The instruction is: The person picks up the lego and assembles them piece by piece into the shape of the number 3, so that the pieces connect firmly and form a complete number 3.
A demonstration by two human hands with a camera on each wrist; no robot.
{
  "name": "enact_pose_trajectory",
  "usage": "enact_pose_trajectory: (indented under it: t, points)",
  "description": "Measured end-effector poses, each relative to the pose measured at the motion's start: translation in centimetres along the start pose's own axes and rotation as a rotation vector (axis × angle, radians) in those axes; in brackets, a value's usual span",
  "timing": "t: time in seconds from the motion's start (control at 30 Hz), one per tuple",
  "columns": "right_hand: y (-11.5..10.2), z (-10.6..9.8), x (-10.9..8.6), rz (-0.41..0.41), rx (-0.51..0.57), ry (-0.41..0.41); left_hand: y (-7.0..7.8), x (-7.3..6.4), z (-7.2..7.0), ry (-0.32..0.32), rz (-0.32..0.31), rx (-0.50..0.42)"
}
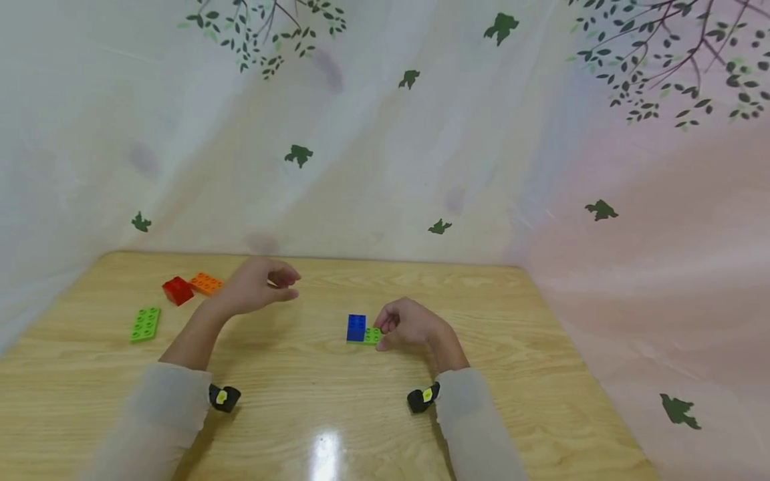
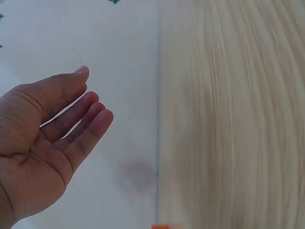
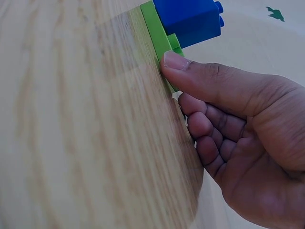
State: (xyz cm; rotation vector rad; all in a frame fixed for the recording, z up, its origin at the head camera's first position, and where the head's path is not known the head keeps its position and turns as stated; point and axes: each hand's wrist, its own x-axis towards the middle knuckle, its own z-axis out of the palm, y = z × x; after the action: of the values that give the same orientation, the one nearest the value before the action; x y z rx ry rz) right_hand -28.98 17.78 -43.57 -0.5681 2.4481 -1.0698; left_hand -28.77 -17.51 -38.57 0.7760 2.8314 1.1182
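Note:
My right hand (image 1: 412, 325) pinches the right end of a flat light-green building brick (image 1: 371, 335), which lies on the wooden table. A taller blue brick (image 1: 356, 326) sits on that green brick's left half. In the right wrist view, the thumb (image 3: 176, 62) presses the near edge of the green brick (image 3: 153, 21), and the other fingers are curled at its end. My left hand (image 1: 255, 284) hovers over the table to the left, holding nothing; its fingers are loosely bent in the left wrist view. Nearest to it lies a flat orange brick (image 1: 206, 283).
A red brick (image 1: 178, 291) lies tilted beside the orange one. Nearer the left side is another flat light-green brick (image 1: 145, 325). Behind the wooden table (image 1: 289, 414) hangs a pale cloth (image 1: 361, 187) with printed leaves and birds.

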Motion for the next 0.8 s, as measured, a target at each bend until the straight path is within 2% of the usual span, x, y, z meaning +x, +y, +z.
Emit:
enact_pose_trajectory:
  t: [0.1,0.2,0.3,0.53,0.8]
  points:
    - [0.1,0.0,-0.1,-0.001,0.001,0.0,-1.0,-0.8,-1.3,0.011,0.002,0.022]
    - [0.2,0.0,-0.2,-0.004,-0.004,-0.001,-1.8,-1.7,-2.5,0.007,-0.031,0.038]
    - [0.3,0.0,-0.3,-0.002,-0.005,-0.002,-2.7,-2.4,-3.6,0.001,-0.057,0.078]
    - [0.5,0.0,-0.2,-0.024,0.024,0.0,-4.9,-3.6,-6.0,0.008,-0.071,0.18]
    - [0.3,0.1,0.0,-0.025,0.026,0.005,-7.6,-5.4,-8.9,-0.022,-0.17,0.239]
